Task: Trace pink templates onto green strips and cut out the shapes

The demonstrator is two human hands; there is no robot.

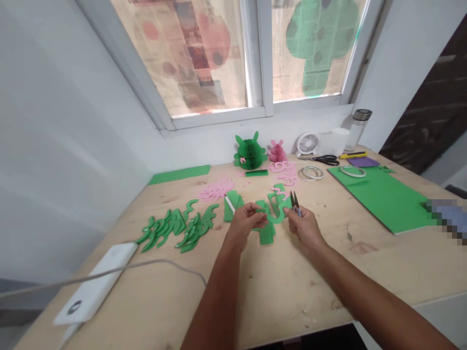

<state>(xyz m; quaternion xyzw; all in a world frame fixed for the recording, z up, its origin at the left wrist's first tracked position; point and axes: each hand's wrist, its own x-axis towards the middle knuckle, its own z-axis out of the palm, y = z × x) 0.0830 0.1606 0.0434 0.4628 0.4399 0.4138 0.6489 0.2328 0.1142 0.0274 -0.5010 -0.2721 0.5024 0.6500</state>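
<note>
My left hand (245,222) pinches one end of a curved green paper cutout (278,218) over the middle of the table. At the cutout's other end, my right hand (305,227) is closed around small scissors (294,199), their dark blades pointing up and away from me. The right fingertips also seem to touch the cutout. Beneath and behind the hands lie green paper pieces (266,234) and a wavy pink paper strip (279,192). A white pen (229,204) rests on green paper just beyond my left hand, its near end hidden.
Curved green cutouts (199,228) are piled at left, near a white device (98,282) and a cable (156,262). Pink scraps (218,189), a green honeycomb paper figure (250,153), tape rolls (312,173), black scissors (326,159) and a small fan (307,144) stand behind. Green sheets (383,204) lie right.
</note>
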